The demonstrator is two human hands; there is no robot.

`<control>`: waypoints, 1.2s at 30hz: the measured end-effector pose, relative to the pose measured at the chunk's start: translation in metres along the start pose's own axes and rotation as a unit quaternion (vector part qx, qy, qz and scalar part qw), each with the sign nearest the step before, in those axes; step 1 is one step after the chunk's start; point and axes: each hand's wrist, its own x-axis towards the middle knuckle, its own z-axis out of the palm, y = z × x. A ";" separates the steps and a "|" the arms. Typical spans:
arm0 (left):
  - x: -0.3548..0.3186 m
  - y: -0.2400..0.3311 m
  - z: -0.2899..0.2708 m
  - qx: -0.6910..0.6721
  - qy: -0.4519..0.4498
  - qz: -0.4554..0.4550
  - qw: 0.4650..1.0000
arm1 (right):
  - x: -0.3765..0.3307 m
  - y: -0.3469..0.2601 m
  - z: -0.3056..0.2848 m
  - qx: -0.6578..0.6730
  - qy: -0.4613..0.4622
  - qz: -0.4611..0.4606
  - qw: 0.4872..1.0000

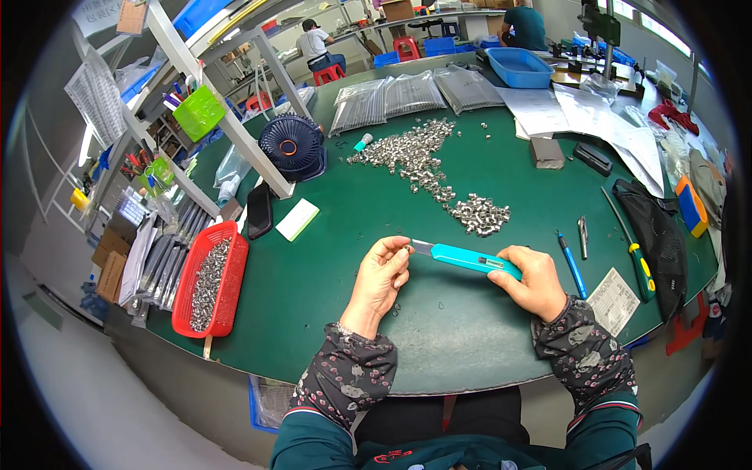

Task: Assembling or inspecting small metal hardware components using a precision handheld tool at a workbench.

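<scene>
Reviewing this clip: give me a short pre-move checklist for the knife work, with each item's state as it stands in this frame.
1. Right hand grips the turquoise utility knife by its handle: ok.
2. Blade out: ok, tip exposed.
3. Left hand fingertips clear of the blade: not ok, they sit right at the tip.
4. Small part pinched in the left hand: cannot tell, too small.
5. Pile of metal parts apart from the hands: ok.
6. Green mat bare under the hands: ok.

A single head-worn fisheye view is given, aimed steeply down and forward over the green table (439, 345). The table's near edge is seen close below; benches beyond the table are seen small, bent toward the rim.
</scene>
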 end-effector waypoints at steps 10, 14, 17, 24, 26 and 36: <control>0.000 -0.001 0.000 -0.007 -0.007 0.004 1.000 | 0.000 0.000 -0.002 0.026 -0.064 0.037 0.997; -0.001 -0.001 -0.003 0.034 -0.027 -0.007 0.999 | 0.000 0.000 -0.003 -0.016 -0.038 0.016 0.999; -0.001 0.000 0.000 0.026 -0.023 -0.020 0.999 | -0.001 -0.009 -0.005 -0.077 0.028 -0.066 0.994; -0.002 0.007 0.001 -0.138 0.020 -0.060 0.988 | 0.002 -0.003 -0.007 -0.022 0.119 -0.049 0.991; -0.007 0.013 -0.003 -0.174 0.028 -0.070 0.982 | 0.002 -0.002 -0.003 -0.029 0.108 -0.061 0.992; -0.080 0.177 -0.108 0.119 0.319 0.191 0.921 | 0.000 0.000 -0.002 -0.049 0.105 -0.069 0.991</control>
